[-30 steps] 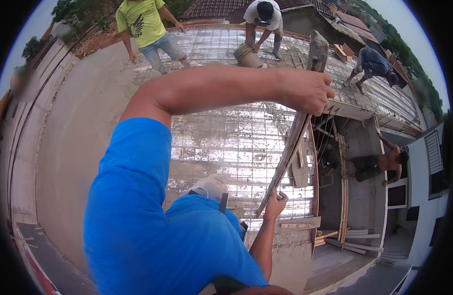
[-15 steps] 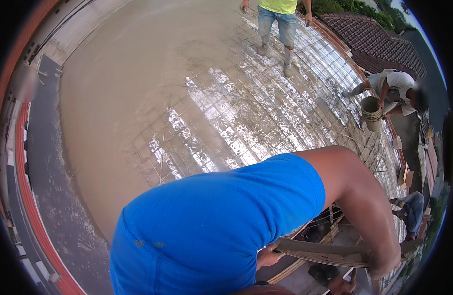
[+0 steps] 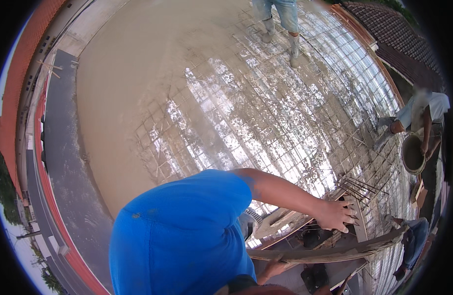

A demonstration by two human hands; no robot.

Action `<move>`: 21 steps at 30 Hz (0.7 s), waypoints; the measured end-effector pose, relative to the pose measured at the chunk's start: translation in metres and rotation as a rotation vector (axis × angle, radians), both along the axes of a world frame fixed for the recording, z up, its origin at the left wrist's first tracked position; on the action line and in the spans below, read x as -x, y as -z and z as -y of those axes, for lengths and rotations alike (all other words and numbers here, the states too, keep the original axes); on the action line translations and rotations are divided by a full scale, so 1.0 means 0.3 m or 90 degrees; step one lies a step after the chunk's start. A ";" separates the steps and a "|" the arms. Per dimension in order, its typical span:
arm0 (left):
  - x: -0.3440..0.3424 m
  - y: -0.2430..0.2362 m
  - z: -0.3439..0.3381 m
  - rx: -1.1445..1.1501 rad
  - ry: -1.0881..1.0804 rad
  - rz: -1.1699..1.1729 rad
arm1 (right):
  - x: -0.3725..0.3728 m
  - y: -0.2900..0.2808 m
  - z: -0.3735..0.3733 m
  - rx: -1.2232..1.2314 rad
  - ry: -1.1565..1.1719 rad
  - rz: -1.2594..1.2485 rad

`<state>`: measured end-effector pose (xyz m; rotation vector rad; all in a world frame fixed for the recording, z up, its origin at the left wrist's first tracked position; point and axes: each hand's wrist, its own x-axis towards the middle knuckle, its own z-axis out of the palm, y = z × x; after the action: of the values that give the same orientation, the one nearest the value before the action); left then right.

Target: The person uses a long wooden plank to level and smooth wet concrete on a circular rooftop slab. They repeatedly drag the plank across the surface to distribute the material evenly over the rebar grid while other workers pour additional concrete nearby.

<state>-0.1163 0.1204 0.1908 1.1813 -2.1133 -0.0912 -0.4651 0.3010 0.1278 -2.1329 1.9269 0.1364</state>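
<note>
My left arm, in a blue sleeve, stretches to the right across the lower middle. My left hand (image 3: pixel 336 215) is open with fingers spread, above a corner of the floor opening and beside several thin steel rods (image 3: pixel 358 189). It holds nothing. Below it runs a long, concrete-smeared board (image 3: pixel 334 250), which looks curved. Close to my chest, my right hand (image 3: pixel 274 267) is at the board's near edge and appears to grip it; some fingers are hidden. Inside the opening are dark rounded objects (image 3: pixel 312 238) that I cannot make out. Reddish skin at the bottom edge is unclear.
Wet concrete (image 3: pixel 133 93) covers the left; a rebar grid over shiny metal decking (image 3: pixel 246 142) spans the middle and right. One person (image 3: pixel 280 24) stands at the top. Another, at right, holds a bucket (image 3: pixel 414 153). A third person's jeans (image 3: pixel 416 241) show at lower right.
My left arm has straightened from a bend over the board, and the hand now reaches out above the opening's corner. The view has shifted. The person at right has turned the bucket's mouth toward me.
</note>
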 end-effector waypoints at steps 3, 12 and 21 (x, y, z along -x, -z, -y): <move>-0.239 0.425 -0.228 -0.517 -0.061 0.060 | 0.082 0.120 0.143 -0.080 0.000 -0.010; -0.709 0.552 -1.566 -0.861 -0.909 0.003 | 0.122 0.301 0.438 -0.154 -0.190 0.144; -0.277 -0.027 -1.485 -0.431 -1.181 -0.118 | -0.173 -0.035 0.612 -0.092 -0.532 0.234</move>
<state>-0.0333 0.5658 0.1990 2.8287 -0.1495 -0.0383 -0.4130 0.1173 0.1383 -2.4940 0.7321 0.0305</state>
